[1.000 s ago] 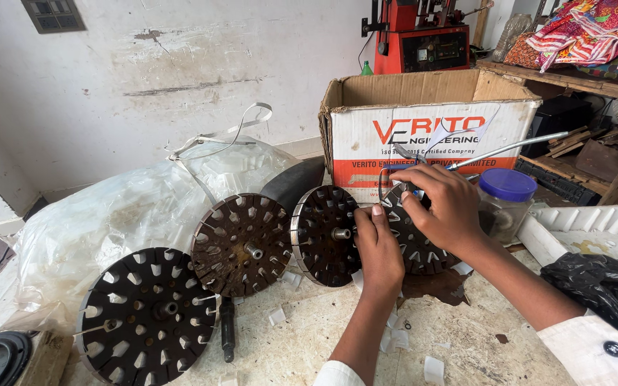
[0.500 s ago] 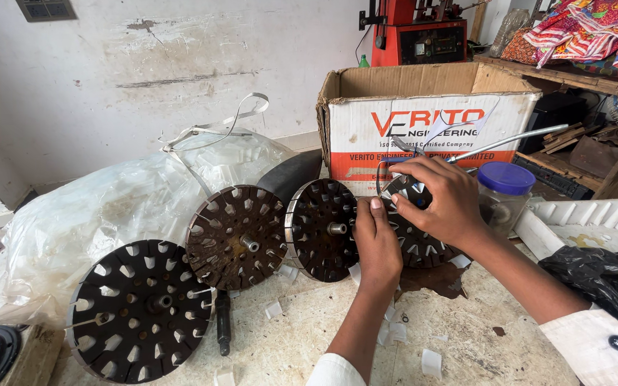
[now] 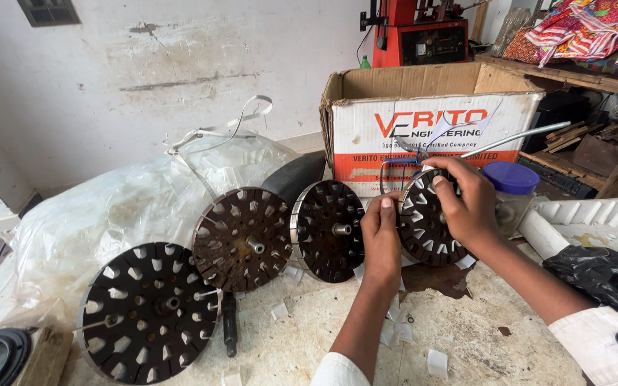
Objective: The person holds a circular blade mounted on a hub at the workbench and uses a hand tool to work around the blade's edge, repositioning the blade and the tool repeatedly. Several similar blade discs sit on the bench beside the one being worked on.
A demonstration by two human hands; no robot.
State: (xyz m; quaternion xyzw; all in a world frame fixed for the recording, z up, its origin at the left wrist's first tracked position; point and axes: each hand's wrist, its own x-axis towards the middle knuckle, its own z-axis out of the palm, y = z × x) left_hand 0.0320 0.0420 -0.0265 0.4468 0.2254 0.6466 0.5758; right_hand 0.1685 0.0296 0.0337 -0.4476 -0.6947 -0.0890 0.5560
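My left hand [image 3: 382, 239] and my right hand [image 3: 464, 200] both hold a dark slotted round stator disc [image 3: 423, 230] that stands on edge. The left hand grips its left rim with the thumb up. My right hand curls over its top right rim, where thin wires [image 3: 402, 166] loop out. Three more discs of the same kind stand in a row to the left: one [image 3: 327, 230] right beside my left hand, one [image 3: 241, 237] further left, and a bigger one [image 3: 148, 311] at the near left.
A printed cardboard box [image 3: 430, 114] stands behind the discs. A blue-lidded jar [image 3: 511, 187], a white tray [image 3: 595, 221] and a black bag [image 3: 609, 275] are at the right. A clear plastic bag [image 3: 109, 214] lies at the left. White paper scraps and a black screwdriver [image 3: 229, 325] lie on the worktop.
The camera has shifted slightly, so everything sits a little lower and more to the left in view. Both hands stay on the rightmost disc.
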